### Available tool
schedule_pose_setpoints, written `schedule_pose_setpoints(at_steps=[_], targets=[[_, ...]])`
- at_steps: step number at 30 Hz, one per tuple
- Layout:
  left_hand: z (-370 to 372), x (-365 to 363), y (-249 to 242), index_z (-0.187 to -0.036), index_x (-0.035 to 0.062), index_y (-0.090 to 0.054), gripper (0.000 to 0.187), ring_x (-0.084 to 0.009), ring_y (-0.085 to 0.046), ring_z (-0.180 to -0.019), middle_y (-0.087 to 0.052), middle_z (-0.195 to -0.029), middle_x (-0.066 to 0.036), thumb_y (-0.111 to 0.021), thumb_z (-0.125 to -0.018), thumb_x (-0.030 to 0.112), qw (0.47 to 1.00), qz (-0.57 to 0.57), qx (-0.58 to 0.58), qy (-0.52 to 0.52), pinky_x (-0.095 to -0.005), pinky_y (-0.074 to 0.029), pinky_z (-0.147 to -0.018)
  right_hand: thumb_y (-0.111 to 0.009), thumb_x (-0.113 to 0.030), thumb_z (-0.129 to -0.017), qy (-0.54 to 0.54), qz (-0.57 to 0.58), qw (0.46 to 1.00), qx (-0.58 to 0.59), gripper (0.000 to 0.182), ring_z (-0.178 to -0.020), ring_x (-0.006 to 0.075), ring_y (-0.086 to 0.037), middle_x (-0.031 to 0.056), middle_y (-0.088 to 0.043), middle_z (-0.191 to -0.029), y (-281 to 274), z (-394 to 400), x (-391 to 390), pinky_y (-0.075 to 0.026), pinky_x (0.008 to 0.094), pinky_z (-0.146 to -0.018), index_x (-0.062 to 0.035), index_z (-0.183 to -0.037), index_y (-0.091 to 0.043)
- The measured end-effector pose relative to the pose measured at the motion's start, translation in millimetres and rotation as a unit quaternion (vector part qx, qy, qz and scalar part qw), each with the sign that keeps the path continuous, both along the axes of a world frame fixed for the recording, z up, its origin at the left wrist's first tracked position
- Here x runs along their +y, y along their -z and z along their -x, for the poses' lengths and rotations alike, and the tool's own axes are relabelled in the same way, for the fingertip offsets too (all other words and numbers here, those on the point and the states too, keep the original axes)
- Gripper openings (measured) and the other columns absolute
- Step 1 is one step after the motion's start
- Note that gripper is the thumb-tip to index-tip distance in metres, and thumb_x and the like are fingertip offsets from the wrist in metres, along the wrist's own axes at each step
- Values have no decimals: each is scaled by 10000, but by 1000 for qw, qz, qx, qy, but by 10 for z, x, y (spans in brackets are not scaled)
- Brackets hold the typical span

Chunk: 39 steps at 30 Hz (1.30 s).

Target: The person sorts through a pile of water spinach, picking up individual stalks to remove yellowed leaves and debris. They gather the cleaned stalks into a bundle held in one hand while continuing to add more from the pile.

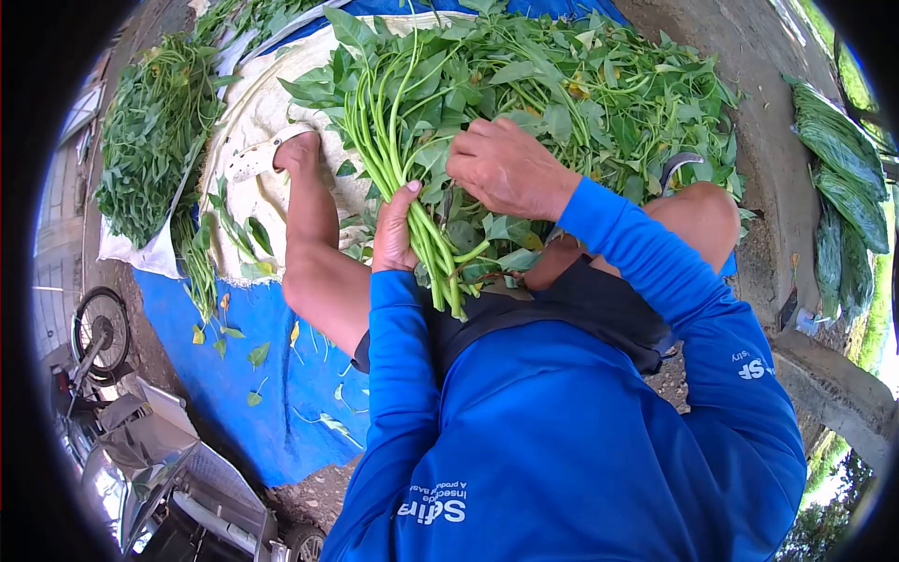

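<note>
The head view is a round fisheye picture with black corners, so the edges bend and the far sides are cut off. The person's lower legs and most of the lap are hidden under leaves and blue sleeves. A curved dark metal piece [682, 167] pokes out of the leaves by the knee; what it is cannot be made out.

The left hand [395, 234] is closed around a bunch of stems [426, 234], thumb and fingers wrapped about the stalks just above their cut ends. The right hand [506, 169] lies over the same bunch higher up, fingers curled into the leaves; its fingertips are buried, so whether they pinch anything cannot be told.

The bunch is made of long, thin, pale green stalks held close together, fanning out into broad pointed leaves. It sits over the lap, joining the big heap of greens [599, 94] beyond the hands.

A pale cloth [257, 122] lies under the heap, on a blue sheet [243, 375]. Another pile of greens [154, 131] lies to the left. Tied bundles [843, 178] rest on the concrete ledge [777, 169] at right. A motorbike [112, 356] stands lower left, partly cut off.
</note>
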<state>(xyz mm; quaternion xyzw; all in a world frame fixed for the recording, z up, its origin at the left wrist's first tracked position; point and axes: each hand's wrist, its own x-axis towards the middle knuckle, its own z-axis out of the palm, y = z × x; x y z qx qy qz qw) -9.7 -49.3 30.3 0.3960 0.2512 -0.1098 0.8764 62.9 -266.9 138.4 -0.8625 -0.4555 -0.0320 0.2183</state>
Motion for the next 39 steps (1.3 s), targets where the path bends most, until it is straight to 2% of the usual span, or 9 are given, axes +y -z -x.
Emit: schedule_pose_setpoints(at_steps=[5,9,12,15,18,20,23,26,39], targets=[[-86,12,-13,-1153,11,-682,313,-181,-706,-696,-729,-894,-77,-759,-955,241,999,2,13,-50,-325,-619,-641,-730,-141,-915,23,-7,993,113,93,-904,332,-693,91,-695,-924,-2,299,-280,-538,474,-815,-69,-974,-736],[-171,144,129,-1144,58,-664,284,-187,-701,-705,-724,-900,-78,-765,-952,242,996,-53,37,-68,-340,-627,-655,-677,-151,-932,46,36,990,126,119,-906,358,-700,96,-708,-914,-193,664,-364,-547,499,-779,-62,-956,-751],[-244,201,71,-1116,64,-669,258,-174,-673,-665,-703,-854,-63,-774,-944,225,990,-54,57,-117,-324,-600,-611,-682,-145,-935,131,-69,979,137,164,-853,326,-693,105,-703,-902,-185,713,-594,-540,463,-743,-37,-1042,-744],[-258,284,-42,-1069,3,-628,297,-273,-691,-587,-646,-767,-113,-752,-944,243,993,-48,39,-104,-482,-669,-571,-693,-151,-941,272,-208,864,368,218,-794,274,-665,119,-685,-879,-241,653,-683,-522,416,-731,-34,-1123,-713],[-279,266,-109,-1071,-6,-628,304,-295,-712,-605,-648,-748,-130,-733,-960,257,996,-33,22,-82,-490,-671,-572,-704,-163,-946,195,-173,836,482,281,-782,238,-646,142,-688,-895,-296,750,-477,-510,385,-738,-32,-1194,-687],[-281,177,-210,-1069,-5,-629,307,-297,-709,-601,-648,-746,-130,-734,-960,263,995,-49,28,-78,-481,-666,-571,-701,-173,-944,125,-90,864,479,259,-826,301,-685,163,-705,-921,-309,737,-241,-537,433,-778,-36,-1164,-693],[-264,85,-277,-1073,27,-642,305,-238,-662,-642,-654,-811,-105,-794,-929,249,991,-81,46,-92,-410,-617,-583,-694,-158,-974,57,-122,962,236,221,-846,318,-681,144,-684,-915,306,740,-24,-533,442,-771,-35,-1158,-690],[-217,126,-238,-1079,22,-643,318,-223,-661,-657,-660,-859,-101,-813,-924,241,991,-105,36,-72,-369,-600,-594,-686,-166,-958,70,-115,957,258,220,-954,420,-685,174,-720,-998,258,688,-36,-542,516,-833,-44,-1140,-708],[-194,113,-96,-1059,25,-646,316,-211,-653,-649,-648,-823,-90,-815,-915,251,991,-90,22,-93,-366,-605,-602,-642,-225,-944,43,-50,929,364,248,-878,458,-697,231,-715,-901,91,779,-174,-535,556,-807,6,-1005,-706]])
